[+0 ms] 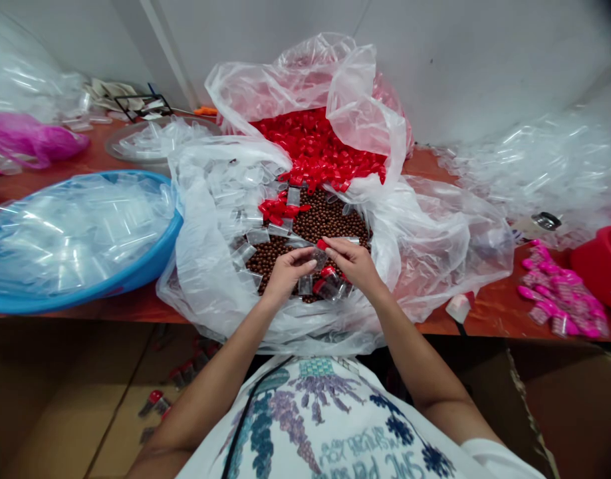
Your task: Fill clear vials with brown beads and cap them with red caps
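My left hand pinches a small clear plastic container over the middle of an open plastic bag. My right hand has its fingertips closed on a red cap at the container's upper end; whether the cap is fully seated I cannot tell. Beneath both hands lies a heap of small round brown balls. Clear containers are strewn over its left side, and loose red caps lie among them. Just below my right hand rest a few containers with red caps.
Behind stands a bag full of red caps. A blue basin of clear plastic pieces is at left. Pink-capped containers and a red tub are at right. Capped containers lie in a cardboard box below the table edge.
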The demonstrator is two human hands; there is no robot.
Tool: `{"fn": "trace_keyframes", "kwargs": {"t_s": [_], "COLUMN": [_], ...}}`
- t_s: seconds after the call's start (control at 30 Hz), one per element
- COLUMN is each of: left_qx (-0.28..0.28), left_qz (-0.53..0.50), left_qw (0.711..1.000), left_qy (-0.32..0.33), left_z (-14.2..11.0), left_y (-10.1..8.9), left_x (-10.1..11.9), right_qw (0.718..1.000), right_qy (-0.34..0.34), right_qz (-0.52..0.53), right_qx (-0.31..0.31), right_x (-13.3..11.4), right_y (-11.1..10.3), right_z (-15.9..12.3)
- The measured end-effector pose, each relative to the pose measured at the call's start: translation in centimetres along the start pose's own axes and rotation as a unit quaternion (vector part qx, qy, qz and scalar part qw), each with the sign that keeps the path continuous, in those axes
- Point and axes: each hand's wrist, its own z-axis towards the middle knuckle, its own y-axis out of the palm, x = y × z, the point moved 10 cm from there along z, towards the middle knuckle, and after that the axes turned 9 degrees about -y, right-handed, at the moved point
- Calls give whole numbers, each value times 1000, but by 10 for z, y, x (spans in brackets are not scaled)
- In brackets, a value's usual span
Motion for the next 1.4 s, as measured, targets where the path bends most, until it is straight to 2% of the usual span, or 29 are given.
{"fn": "trace_keyframes", "kwargs": {"t_s": [0.1, 0.33, 0.53, 0.67, 0.83, 0.93, 1.03, 1.13, 1.23, 1.33, 1.4], "left_qx": [-2, 4, -4, -4, 1, 0, -21, -51, -49, -19, -4], "left_qz": [-3, 87, 52, 64, 5, -48, -73, -98, -109, -123, -129], "left_qw": [1000, 996, 998, 998, 1000, 998, 996, 988, 979, 981, 982], "left_qy": [-11, 27, 24, 20, -10, -28, -39, -106, -163, -150, -140], "left_z": [-1, -8, -8, -10, -12, -14, -14, -14, -14, -12, -12], "left_y": [0, 8, 6, 7, 11, 15, 22, 33, 43, 45, 42], "left_x": [-2, 13, 5, 5, 1, -3, -3, -9, -16, -14, -13], "right_qw": [999, 999, 999, 999, 996, 982, 970, 962, 954, 953, 956], "right_qy": [-21, 38, -28, -31, -66, -111, -145, -168, -199, -196, -178], "right_qz": [-16, 38, 21, 28, -52, -134, -182, -202, -213, -220, -210], "right_qx": [-23, -9, -24, -13, -40, -67, -64, -69, -76, -74, -106], "right_x": [-4, 4, -5, 0, -5, -15, -24, -30, -35, -34, -29], "right_y": [0, -9, -8, -9, -3, 5, 8, 16, 28, 32, 34], "right_z": [-1, -3, -6, -13, -18, -18, -19, -23, -28, -28, -24]}}
